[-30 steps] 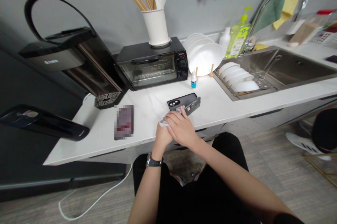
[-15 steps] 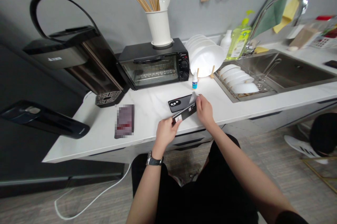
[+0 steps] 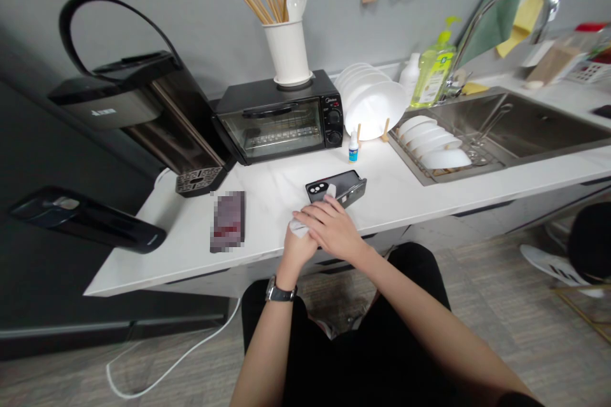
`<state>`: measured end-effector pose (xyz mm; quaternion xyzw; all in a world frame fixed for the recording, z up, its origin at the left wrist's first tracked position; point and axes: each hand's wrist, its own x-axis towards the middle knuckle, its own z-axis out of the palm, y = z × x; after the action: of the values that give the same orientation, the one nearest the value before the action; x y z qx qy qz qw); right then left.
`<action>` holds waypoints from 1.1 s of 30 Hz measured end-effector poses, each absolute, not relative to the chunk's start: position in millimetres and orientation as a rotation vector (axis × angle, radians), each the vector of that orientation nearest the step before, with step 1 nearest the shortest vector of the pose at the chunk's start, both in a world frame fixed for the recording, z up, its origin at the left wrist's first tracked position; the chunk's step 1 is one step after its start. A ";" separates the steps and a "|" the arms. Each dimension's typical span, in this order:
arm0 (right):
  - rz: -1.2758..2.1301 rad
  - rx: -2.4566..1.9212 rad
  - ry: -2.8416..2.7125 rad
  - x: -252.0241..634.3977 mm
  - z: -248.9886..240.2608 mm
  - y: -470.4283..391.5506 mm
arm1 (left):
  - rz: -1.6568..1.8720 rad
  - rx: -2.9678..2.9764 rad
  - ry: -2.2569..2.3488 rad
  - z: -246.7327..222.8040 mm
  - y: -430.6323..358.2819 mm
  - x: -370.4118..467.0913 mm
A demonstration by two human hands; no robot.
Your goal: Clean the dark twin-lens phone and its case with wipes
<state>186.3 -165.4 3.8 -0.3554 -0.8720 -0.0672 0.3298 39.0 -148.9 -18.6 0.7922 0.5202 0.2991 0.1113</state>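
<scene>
My left hand [image 3: 299, 249] grips the near-left end of a dark phone [image 3: 354, 193], held on edge above the counter; its fingers are largely covered. My right hand [image 3: 337, 228] is closed on a thin white wipe [image 3: 299, 227] and lies across the phone's left part, over the left fingers. Part of the wipe also shows above the right fingertips. Just behind the phone, a black phone case [image 3: 342, 180] with camera cut-outs lies on the counter. Farther back stands a small white spray bottle [image 3: 353, 148] with a blue label.
Left of my hands lies a blurred-out flat item [image 3: 228, 222]. A toaster oven [image 3: 281, 117] stands behind, a black drink machine [image 3: 157, 101] to the left. White plates [image 3: 375, 107] and a sink [image 3: 529, 130] with bowls are on the right. The counter's front edge [image 3: 191, 270] runs below my wrists.
My right hand has moved left from the phone's right end to its left end, taking the wipe along. My left hand stays on the phone.
</scene>
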 end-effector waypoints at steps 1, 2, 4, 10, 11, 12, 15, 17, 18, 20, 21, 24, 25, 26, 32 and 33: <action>-0.213 -0.939 -2.281 192.7 3.2 -160.9 | 0.848 2.310 1.538 -17.5 -149.1 39.3; -0.237 -0.973 -2.263 200.9 3.4 -155.6 | 0.814 2.287 1.552 -15.5 -149.5 39.9; -0.241 -1.088 -2.185 220.2 5.5 -144.2 | 0.761 2.227 1.585 -10.4 -150.7 41.4; 0.010 -1.411 -1.710 255.3 4.9 -115.2 | 0.787 2.171 1.609 -5.6 -152.2 43.4; 0.098 -1.432 -1.613 255.1 2.2 -112.5 | 0.796 2.172 1.604 -6.3 -152.1 43.3; 0.174 -1.445 -1.525 253.4 -0.6 -110.9 | 0.802 2.171 1.602 -6.9 -151.9 43.3; 0.218 -1.449 -1.387 242.6 -5.8 -114.5 | 0.806 2.162 1.601 -6.7 -151.9 43.8; 0.102 -1.435 -1.425 233.0 -4.5 -124.1 | 0.805 2.159 1.597 -5.0 -152.2 44.5; 0.038 -1.428 -1.475 227.6 -2.5 -130.6 | 0.806 2.158 1.593 -4.2 -152.4 44.7; -0.047 -1.392 -1.628 215.7 2.2 -144.8 | 0.803 2.165 1.588 -3.8 -152.8 44.6; -0.060 -1.351 -1.731 209.5 4.3 -151.5 | 0.792 2.183 1.587 -4.3 -152.9 44.4; -0.059 -1.097 -2.082 194.8 7.5 -163.5 | 0.755 2.264 1.595 -8.0 -152.3 42.8; -0.071 -1.001 -2.181 192.8 7.5 -163.8 | 0.749 2.287 1.599 -9.2 -151.9 42.4; -0.092 -0.923 -2.262 192.9 7.3 -162.3 | 0.742 2.302 1.605 -10.0 -151.7 42.1; -0.218 -1.066 -2.233 231.1 7.5 -134.4 | 0.694 2.222 1.635 -3.7 -153.0 43.7; -0.225 -1.163 -2.146 239.8 7.3 -129.7 | 0.715 2.206 1.631 -2.5 -153.4 44.0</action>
<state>239.8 -129.7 7.3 -0.4465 -0.8238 -0.0864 0.3385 44.0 -153.4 -2.5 0.7690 0.5685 0.2492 0.1529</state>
